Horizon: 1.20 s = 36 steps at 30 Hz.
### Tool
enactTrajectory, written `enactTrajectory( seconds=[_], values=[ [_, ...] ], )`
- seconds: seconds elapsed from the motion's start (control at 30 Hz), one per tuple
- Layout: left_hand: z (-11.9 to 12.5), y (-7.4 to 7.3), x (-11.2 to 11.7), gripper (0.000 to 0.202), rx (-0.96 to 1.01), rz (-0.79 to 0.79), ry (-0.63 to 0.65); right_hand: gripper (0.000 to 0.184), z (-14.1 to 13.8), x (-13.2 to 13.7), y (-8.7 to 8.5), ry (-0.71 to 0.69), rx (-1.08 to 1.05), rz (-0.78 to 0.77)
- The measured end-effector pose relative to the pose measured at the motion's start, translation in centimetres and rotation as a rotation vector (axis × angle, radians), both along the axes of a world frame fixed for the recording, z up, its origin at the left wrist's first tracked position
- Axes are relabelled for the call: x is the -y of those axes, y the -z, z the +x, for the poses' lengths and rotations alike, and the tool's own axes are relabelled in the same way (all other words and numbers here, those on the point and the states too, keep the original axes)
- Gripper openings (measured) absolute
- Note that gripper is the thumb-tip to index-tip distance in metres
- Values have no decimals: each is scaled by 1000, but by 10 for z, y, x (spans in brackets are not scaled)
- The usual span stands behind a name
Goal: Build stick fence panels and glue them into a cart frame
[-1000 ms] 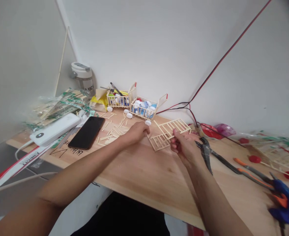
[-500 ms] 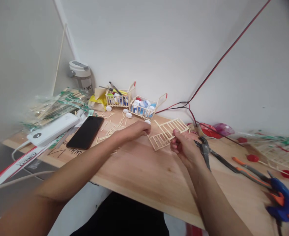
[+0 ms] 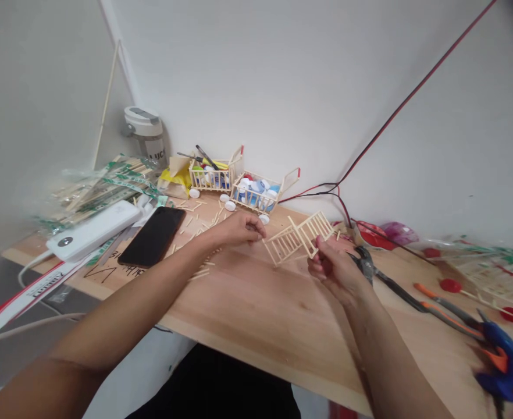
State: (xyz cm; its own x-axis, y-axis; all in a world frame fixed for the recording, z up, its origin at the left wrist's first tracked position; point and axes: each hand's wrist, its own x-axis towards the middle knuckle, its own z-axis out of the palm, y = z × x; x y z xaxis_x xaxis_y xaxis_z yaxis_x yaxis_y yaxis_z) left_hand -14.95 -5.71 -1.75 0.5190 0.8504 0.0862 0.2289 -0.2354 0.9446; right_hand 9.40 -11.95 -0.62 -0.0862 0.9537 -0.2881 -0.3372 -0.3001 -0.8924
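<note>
My right hand [image 3: 332, 265] pinches a small frame of thin wooden sticks [image 3: 299, 238] at its near right part. The frame has two ladder-like panels set at an angle, joined along a middle stick, and is held tilted above the wooden table. My left hand [image 3: 243, 228] is by the frame's left corner, fingers loosely curled and thumb slightly apart, with nothing visible in it. Short cut sticks [image 3: 202, 221] lie scattered behind and under the left forearm. Two small stick carts, one with white and blue bottle caps [image 3: 256, 192] and one with pens [image 3: 210, 174], stand behind.
A phone [image 3: 152, 235], a white power bank [image 3: 93, 231] and bagged sticks [image 3: 117, 180] lie left, before a lidded cup [image 3: 146, 131]. At right are pliers [image 3: 448, 311], a dark cutting tool [image 3: 391, 285] and a blue glue gun [image 3: 503, 361]. Red-black wires [image 3: 396, 107] cross the wall.
The stick frame has turned in my right hand, its right panel now tipped more upright. My left fingers have loosened from a pinch at the frame's left corner.
</note>
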Motion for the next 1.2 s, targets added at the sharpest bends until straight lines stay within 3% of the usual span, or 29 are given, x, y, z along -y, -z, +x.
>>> enactTrajectory(
  seconds=[0.37, 0.57, 0.8, 1.2],
  values=[
    [0, -28, 23, 17, 21, 91, -5, 46, 8, 9, -1, -137, 112, 8],
    [7, -40, 37, 16, -63, 214, -38, 44, 18, 16, 10, -152, 125, 5],
    [11, -40, 52, 17, -200, 577, -35, 45, 24, 27, 17, -184, 231, -30],
    [25, -35, 63, 15, -226, 578, 18, 39, 41, 45, 24, -209, 492, 29]
  ],
)
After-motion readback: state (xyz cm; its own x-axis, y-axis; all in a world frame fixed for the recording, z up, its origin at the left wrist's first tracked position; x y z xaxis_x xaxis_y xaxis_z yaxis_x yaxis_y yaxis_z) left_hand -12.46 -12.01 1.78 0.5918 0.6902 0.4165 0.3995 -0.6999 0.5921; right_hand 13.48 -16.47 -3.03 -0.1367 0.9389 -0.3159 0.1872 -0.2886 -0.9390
